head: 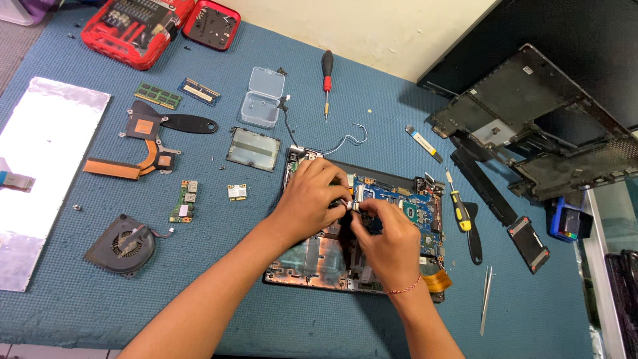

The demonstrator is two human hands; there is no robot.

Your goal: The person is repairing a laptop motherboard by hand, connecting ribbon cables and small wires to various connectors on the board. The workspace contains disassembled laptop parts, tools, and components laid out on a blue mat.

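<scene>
A small silvery part [347, 205] is pinched between the fingertips of the left hand [311, 199] and right hand [385, 239], both closed on it, over the blue motherboard [399, 199]; seemingly a fitting step, needing fine alignment. Outward from the grip lie two screwdrivers, two memory sticks, one fan [123, 244], one pair of tweezers [486, 299]

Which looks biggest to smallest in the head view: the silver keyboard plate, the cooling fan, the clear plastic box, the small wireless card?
1. Silver keyboard plate, largest though partly cut off at the left edge.
2. Cooling fan.
3. Clear plastic box, lying open; it is farther away, so its gap to the fan is unsure.
4. Wireless card, smallest.
</scene>
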